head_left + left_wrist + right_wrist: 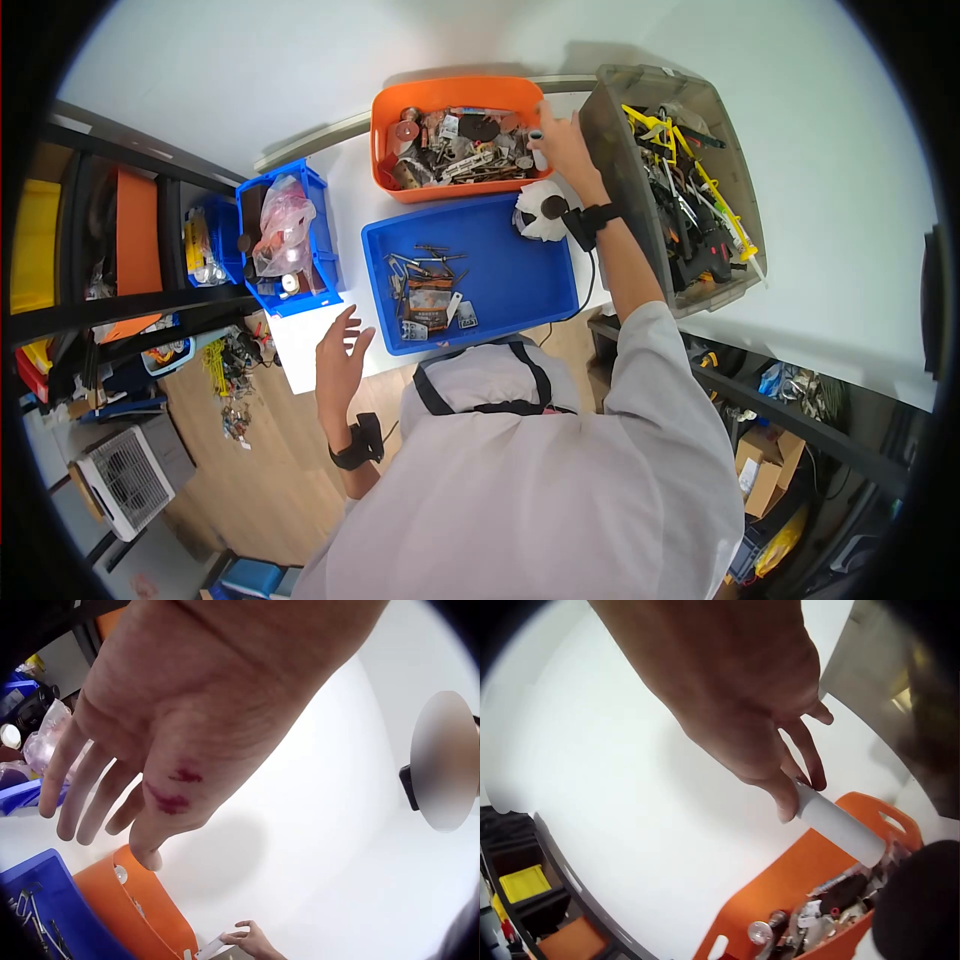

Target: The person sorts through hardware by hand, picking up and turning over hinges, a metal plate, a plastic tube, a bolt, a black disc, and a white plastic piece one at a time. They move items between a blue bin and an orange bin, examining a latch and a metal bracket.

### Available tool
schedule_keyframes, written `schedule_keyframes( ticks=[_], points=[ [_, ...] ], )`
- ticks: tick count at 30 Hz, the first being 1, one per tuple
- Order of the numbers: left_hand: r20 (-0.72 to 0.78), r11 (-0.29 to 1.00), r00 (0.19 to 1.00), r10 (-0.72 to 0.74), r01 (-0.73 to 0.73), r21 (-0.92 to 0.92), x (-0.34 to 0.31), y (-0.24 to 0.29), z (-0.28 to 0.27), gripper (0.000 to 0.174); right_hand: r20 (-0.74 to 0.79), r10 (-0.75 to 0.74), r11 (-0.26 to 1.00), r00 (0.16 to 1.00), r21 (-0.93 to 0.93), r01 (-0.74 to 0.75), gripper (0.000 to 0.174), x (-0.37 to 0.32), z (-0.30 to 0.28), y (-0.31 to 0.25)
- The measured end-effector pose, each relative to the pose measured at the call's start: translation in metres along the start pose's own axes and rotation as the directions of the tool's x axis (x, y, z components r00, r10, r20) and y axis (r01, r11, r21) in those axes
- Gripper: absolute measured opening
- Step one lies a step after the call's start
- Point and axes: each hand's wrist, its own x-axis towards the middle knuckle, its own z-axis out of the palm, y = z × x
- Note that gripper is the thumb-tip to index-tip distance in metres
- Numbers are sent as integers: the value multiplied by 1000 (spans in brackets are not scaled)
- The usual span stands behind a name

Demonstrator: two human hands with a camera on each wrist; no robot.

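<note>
My right hand (568, 150) pinches a white cylinder (538, 150) over the right end of the orange bin (455, 188). In the right wrist view the thumb and fingertips hold one end of the white cylinder (844, 831), which slants down above mixed metal parts (832, 907). Beside the front left corner of the blue tray (520, 318), my left hand (340, 365) hangs in the air with relaxed fingers and holds nothing. Small tools and packets (430, 295) lie in the tray's left half.
A white crumpled item (541, 212) rests at the tray's back right corner, partly behind my right wrist. A grey bin of tools (740, 170) stands at the right. At the left, a blue bin (325, 240) holds a pink plastic bag (285, 225).
</note>
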Motion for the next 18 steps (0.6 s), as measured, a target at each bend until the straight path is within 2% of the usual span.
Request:
schedule_keyframes(
  ticks=[1,2,4,5,9,11,12,14,15,17,18],
  points=[
    [8,1000,1000,-15,15,18,-2,1,-1,48,88,3,993,996,-114,7,60,3,7,0],
    [6,1000,1000,-13,13,17,-2,1,-1,48,85,2,993,996,-116,8,60,4,14,0],
    [9,999,999,-35,35,-3,-4,0,-2,48,111,-220,949,969,-208,239,63,2,29,-2],
    [11,999,999,-37,37,-2,-4,-1,-2,48,292,-181,945,939,-213,248,76,5,36,-2],
    [5,999,999,-40,40,12,-2,-4,-5,48,267,-146,982,953,-78,172,86,-2,53,2],
    [3,999,999,-49,49,0,-2,-6,-4,48,193,-150,986,970,-36,160,89,-5,49,9],
    [8,999,999,-45,45,15,-1,-6,-4,47,196,-150,987,969,-33,160,89,-8,41,8],
    [15,998,999,-46,45,34,4,-6,-3,47,281,-29,999,959,46,16,77,-14,11,-4],
    [23,999,999,-30,29,27,6,-5,-1,47,290,-30,999,957,52,15,77,-19,1,-5],
    [44,1000,999,-3,2,16,8,-8,2,46,243,-73,996,967,65,59,61,-32,-16,-9],
    [45,1000,999,2,-3,23,10,-8,3,46,259,-82,995,962,76,64,61,-40,-30,-20]
  ],
)
